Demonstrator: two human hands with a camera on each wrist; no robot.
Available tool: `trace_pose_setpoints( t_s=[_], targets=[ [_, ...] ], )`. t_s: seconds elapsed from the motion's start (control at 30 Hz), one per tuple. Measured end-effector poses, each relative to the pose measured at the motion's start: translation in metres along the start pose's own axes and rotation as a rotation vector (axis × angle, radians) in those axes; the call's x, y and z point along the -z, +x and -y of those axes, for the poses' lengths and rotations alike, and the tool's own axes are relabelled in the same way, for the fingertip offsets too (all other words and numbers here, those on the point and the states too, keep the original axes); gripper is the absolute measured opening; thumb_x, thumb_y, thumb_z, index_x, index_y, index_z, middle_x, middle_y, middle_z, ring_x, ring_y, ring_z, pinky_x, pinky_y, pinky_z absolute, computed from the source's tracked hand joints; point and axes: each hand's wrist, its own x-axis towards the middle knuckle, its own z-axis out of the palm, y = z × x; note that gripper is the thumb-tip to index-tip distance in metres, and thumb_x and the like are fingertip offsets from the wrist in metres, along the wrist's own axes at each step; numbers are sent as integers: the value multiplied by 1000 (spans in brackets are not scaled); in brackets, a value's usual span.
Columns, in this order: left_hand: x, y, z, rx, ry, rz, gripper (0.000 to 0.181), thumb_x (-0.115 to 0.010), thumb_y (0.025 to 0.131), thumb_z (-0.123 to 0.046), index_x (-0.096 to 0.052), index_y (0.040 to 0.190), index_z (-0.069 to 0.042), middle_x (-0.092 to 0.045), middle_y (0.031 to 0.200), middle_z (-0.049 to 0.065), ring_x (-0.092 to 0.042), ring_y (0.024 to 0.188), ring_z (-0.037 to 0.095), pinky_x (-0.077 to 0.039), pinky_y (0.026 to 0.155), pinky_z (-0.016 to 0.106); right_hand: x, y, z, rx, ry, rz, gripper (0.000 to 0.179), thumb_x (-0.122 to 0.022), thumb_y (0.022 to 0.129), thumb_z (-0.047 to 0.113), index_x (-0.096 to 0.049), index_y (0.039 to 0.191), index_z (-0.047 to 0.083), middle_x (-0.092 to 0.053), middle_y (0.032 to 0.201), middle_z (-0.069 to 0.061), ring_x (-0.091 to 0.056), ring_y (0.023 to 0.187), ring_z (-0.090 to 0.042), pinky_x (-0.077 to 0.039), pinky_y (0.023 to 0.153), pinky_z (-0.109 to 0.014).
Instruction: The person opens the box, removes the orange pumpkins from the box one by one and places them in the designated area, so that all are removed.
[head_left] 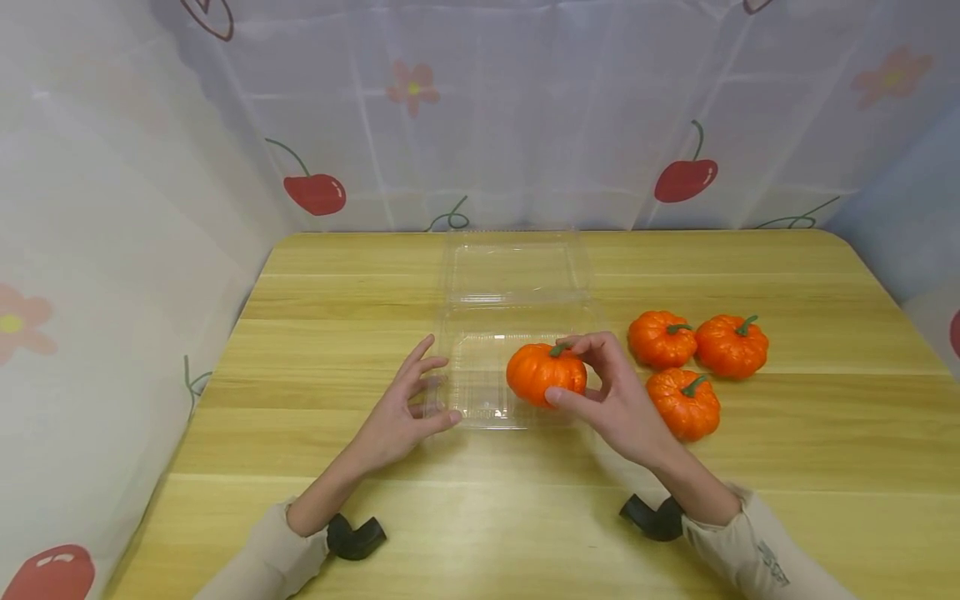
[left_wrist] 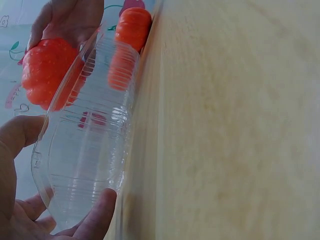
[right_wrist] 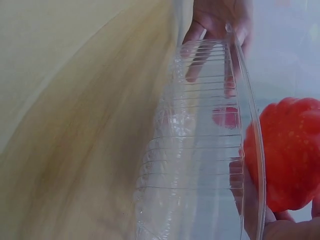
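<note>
My right hand (head_left: 626, 408) pinches a small orange pumpkin (head_left: 542, 375) with a green stem between thumb and fingers. It holds the pumpkin over the right part of a clear plastic clamshell box (head_left: 480, 421), whose lid (head_left: 517, 267) lies folded back behind it. In the right wrist view the pumpkin (right_wrist: 290, 152) is above the box's rim. My left hand (head_left: 397, 421) rests against the box's left side with fingers spread. The left wrist view shows its thumb at the rim and a fingertip (left_wrist: 102, 205) low against the clear wall (left_wrist: 82, 160).
Right of the box, three more pumpkins sit close together: one at the back left (head_left: 660, 340), one at the back right (head_left: 731, 346) and one in front (head_left: 684, 407). A curtain (head_left: 510, 117) printed with cherries hangs behind the wooden table (head_left: 487, 517).
</note>
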Motion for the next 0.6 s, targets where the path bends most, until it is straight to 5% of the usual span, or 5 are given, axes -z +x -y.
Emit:
trace_pose_setpoints(
  t_s=[0.27,0.6],
  targets=[
    [0,0,0,6,7,-2,82,-79,85,-13,-33,153,-8,-18,161,5,-38,136,40,-49,98,49,5,-5,2,-76,-183,74,69,-79,84,12,-44,143,9,-38,140,-7,-42,129,-30,-51,95,-44],
    [1,0,1,5,8,0,84,-78,85,-13,-30,154,-9,-18,161,6,-37,136,42,-49,98,49,6,-7,2,-96,-218,89,61,-77,86,15,-50,140,6,-36,137,-8,-49,122,-31,-45,101,-55]
  ],
)
